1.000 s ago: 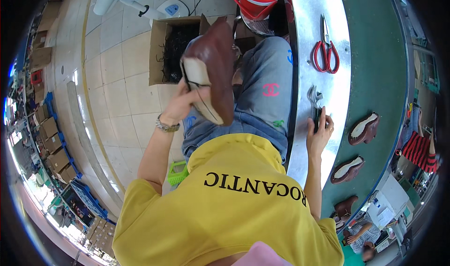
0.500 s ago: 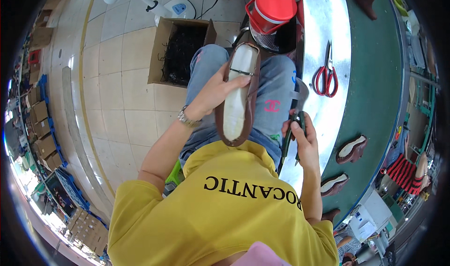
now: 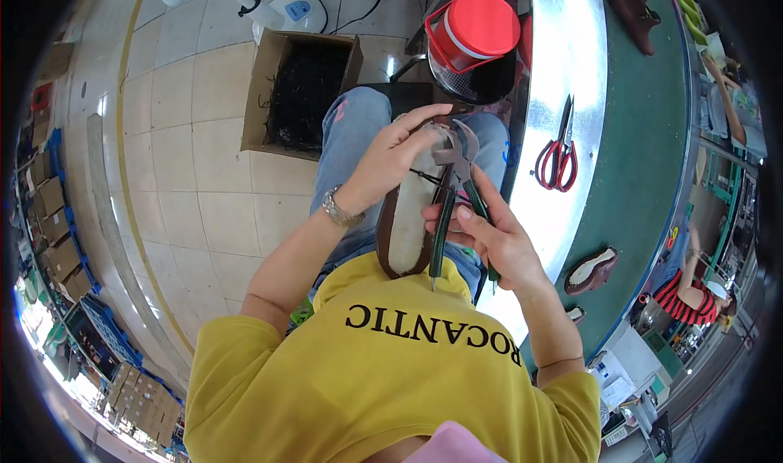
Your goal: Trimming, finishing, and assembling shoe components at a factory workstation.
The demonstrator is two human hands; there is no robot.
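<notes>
Brown shoe, pincers (one each)

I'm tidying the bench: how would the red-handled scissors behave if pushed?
The scissors would probably slide easily, since the metal bench looks smooth and shiny. They lie flat, so they seem unlikely to roll or tip.

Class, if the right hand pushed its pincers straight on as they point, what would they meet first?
Probably the left hand, close to the head of the pincers near one end of the brown shoe; depth is unclear, so the shoe might come first.
</notes>
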